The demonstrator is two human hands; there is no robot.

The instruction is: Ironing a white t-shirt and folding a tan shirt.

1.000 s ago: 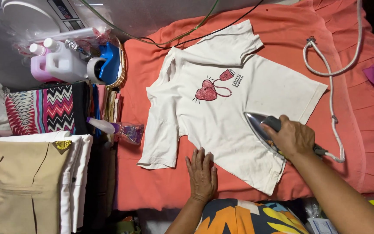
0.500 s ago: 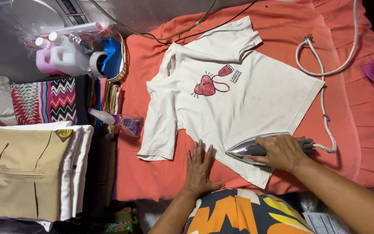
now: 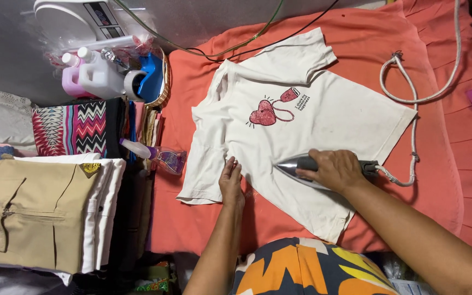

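Orange cloth [image 3: 192, 229] spread across centre frame as padding. White shirt [image 3: 329, 120] flat on it, print up. Right hand [image 3: 331, 169] clamped on iron [image 3: 301, 166] handle, lower centre, sole on hem. Left hand [image 3: 230, 183] flat, fingers together, pinning fabric taut beside iron. Folded clothes [image 3: 34, 213] stacked lower left.

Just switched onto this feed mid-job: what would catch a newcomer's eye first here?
A white T-shirt with a red heart print lies spread on the orange cloth in the middle. The right hand grips an iron on the shirt's lower part, while the left hand lies flat on the shirt beside it. At left sits a stack of folded clothes, khaki on top.
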